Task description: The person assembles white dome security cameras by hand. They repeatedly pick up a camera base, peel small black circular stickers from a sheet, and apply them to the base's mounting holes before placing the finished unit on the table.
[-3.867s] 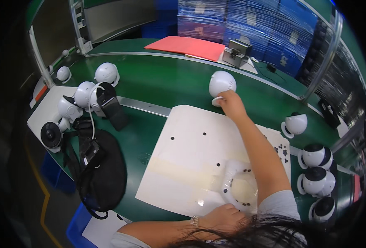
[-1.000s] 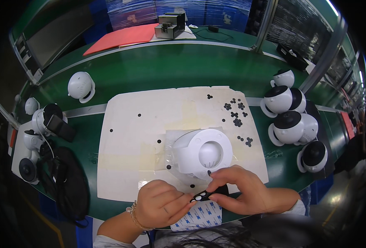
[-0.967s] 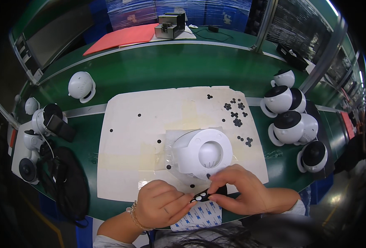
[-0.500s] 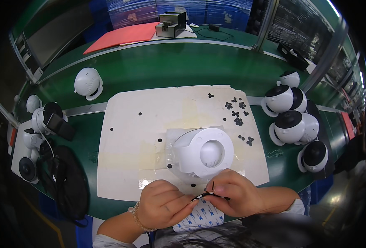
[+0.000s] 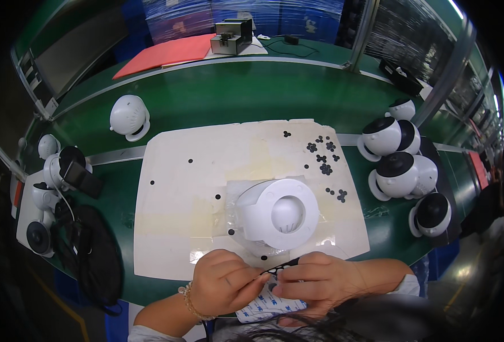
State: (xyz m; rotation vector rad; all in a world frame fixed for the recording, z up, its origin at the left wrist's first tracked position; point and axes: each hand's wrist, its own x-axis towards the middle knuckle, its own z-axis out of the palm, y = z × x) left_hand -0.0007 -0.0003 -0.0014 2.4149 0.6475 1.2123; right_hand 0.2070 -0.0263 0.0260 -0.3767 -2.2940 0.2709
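In the head view, the left grip (image 5: 223,283) pinches a dark strip (image 5: 282,266) by its left end above the white board's (image 5: 172,228) near edge; the right grip (image 5: 322,279) holds its other end. Just beyond sits the tipped white device (image 5: 253,215), mostly open board spreading left.

Place: factory workshop | green bench (image 5: 229,91) beyond right hand (image 5: 314,282) | white cameras (image 5: 391,185) lined up rightward | wrapped blue boxes (image 5: 303,24) far beyond

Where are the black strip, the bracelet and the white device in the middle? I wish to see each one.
Black strip (image 5: 283,266): head view, visible part between the hands (image 5: 217,284) (image 5: 314,280).
Bracelet (image 5: 188,301): head view, its visible band.
White device (image 5: 265,215): head view, ring-shaped base, left of its hollow.
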